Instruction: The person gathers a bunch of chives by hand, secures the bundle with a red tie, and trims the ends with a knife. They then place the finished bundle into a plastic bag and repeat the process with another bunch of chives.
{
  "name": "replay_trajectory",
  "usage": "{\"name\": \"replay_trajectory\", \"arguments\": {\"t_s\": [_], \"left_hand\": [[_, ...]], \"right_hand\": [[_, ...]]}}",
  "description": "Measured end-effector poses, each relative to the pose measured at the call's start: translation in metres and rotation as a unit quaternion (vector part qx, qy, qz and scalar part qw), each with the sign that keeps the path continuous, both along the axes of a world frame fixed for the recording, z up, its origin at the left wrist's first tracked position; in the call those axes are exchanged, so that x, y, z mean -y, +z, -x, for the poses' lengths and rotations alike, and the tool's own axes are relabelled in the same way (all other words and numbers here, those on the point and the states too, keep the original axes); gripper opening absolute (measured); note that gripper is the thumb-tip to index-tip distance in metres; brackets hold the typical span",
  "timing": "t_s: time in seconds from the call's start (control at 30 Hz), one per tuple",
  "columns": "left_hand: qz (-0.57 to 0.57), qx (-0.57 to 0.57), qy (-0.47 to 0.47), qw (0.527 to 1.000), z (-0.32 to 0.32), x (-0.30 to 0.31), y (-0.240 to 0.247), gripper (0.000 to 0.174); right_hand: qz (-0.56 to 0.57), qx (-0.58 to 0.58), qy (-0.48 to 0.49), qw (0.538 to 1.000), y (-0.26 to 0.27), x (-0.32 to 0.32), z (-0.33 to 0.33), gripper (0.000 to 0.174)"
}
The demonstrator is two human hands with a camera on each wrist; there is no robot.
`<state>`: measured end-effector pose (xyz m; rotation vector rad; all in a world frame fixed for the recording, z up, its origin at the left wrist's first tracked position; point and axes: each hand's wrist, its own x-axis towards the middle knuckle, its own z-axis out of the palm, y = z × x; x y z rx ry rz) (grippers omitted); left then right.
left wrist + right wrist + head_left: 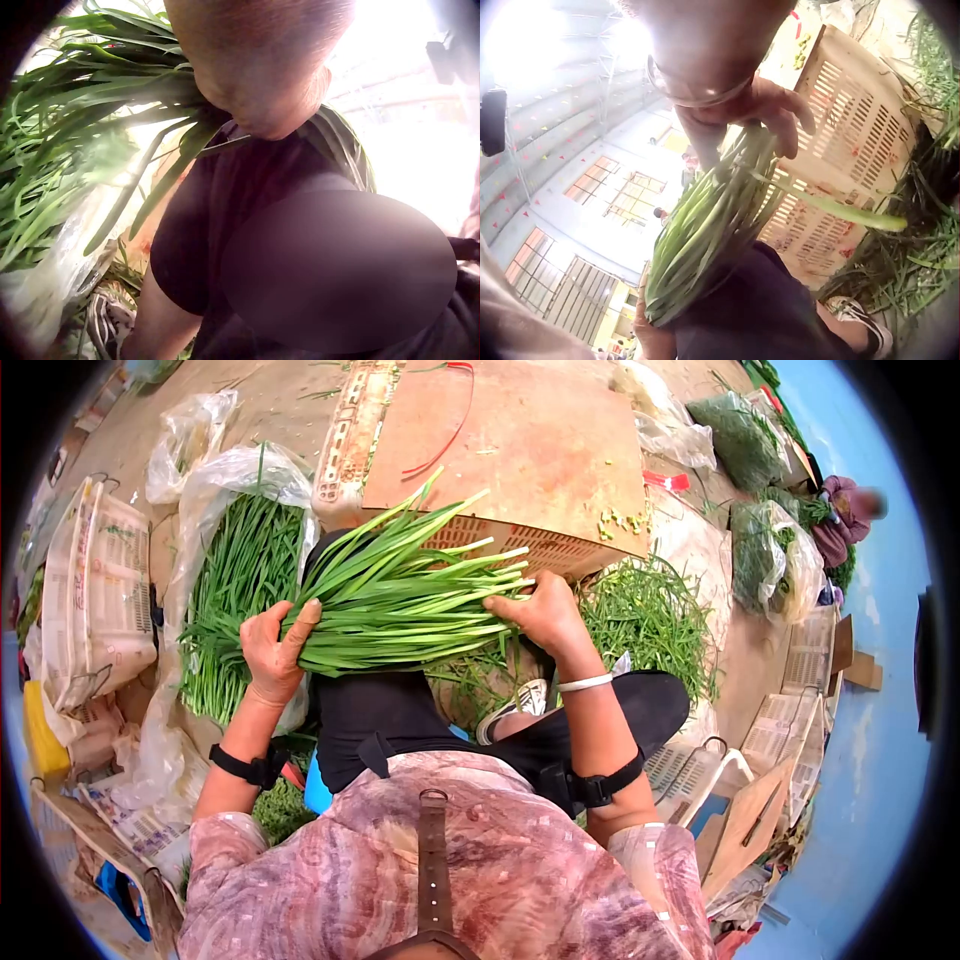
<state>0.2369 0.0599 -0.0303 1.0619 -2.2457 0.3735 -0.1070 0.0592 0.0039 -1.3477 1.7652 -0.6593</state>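
Observation:
A thick bunch of garlic chives (410, 610) lies across the person's lap, pale cut ends to the right. The left hand (277, 650) grips its leafy left side, thumb over the top. At the pale ends, the right hand (548, 615) pinches the stalks between thumb and fingers. In the right wrist view, the right hand (772, 109) curls over the end of the bunch (709, 225), and one stalk (847, 214) juts out sideways. The left wrist view shows the back of the left hand (262, 82), its fingers hidden, with loose leaves (161, 180) hanging down.
A clear plastic bag (210, 485) of more chives (245, 555) stands at the left. Ahead, a board (500, 440) rests on an upturned plastic crate (855, 112). Loose trimmings (650, 620) are heaped at the right. Crates (100, 590) stand farther left; another person (840, 525) sits far right.

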Motion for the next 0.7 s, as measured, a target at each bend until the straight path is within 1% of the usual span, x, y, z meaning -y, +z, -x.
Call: {"name": "replay_trajectory", "arguments": {"t_s": [0.03,0.07,0.13,0.17,0.2,0.27,0.3,0.33,0.4,0.43,0.53,0.6,0.67,0.7], "left_hand": [[-0.001,0.002,0.002,1.000,0.000,0.000,0.000,0.056],[-0.003,0.003,0.003,1.000,0.001,-0.001,0.000,0.056],[0.000,0.003,0.002,1.000,0.002,-0.001,-0.001,0.056],[0.004,0.003,0.006,1.000,0.002,-0.002,-0.001,0.055],[0.003,0.002,0.003,1.000,0.003,-0.002,-0.003,0.055],[0.002,-0.004,0.010,1.000,0.003,-0.002,-0.004,0.055],[0.003,-0.003,0.010,1.000,0.003,-0.002,-0.004,0.055],[0.000,-0.001,0.010,1.000,0.002,-0.002,-0.004,0.055],[-0.002,0.000,0.008,1.000,0.003,-0.002,-0.005,0.055],[-0.002,-0.001,0.008,1.000,0.002,-0.002,-0.006,0.055],[0.000,-0.003,0.007,1.000,0.003,-0.001,-0.008,0.056],[-0.001,-0.003,0.004,1.000,0.004,-0.001,-0.010,0.056],[-0.009,-0.010,0.008,1.000,0.003,-0.001,-0.011,0.057],[-0.008,-0.010,0.008,1.000,0.002,-0.001,-0.012,0.057]], "right_hand": [[-0.007,0.049,-0.020,0.999,-0.018,0.003,0.000,0.039],[-0.008,0.050,-0.025,0.998,-0.030,0.002,0.005,0.039],[-0.037,0.012,-0.077,0.996,-0.031,0.005,0.001,0.030],[-0.008,0.033,-0.112,0.993,-0.038,0.006,0.001,0.023],[-0.009,0.032,-0.114,0.993,-0.038,0.007,0.003,0.023],[-0.060,0.013,-0.125,0.990,-0.035,0.011,0.006,0.022],[-0.053,-0.047,-0.094,0.993,-0.026,0.011,0.003,0.021],[-0.054,-0.047,-0.094,0.993,-0.027,0.011,0.000,0.021],[0.063,-0.174,-0.067,0.981,-0.029,0.011,-0.004,0.023],[0.015,-0.160,-0.049,0.986,-0.030,0.015,0.001,0.024],[-0.004,-0.179,-0.050,0.983,-0.025,0.016,0.002,0.025],[-0.006,-0.185,-0.041,0.982,-0.021,0.015,0.003,0.022],[0.091,-0.303,-0.057,0.947,-0.013,0.018,0.001,0.018],[0.107,-0.315,-0.061,0.941,-0.017,0.019,0.009,0.016]]}}
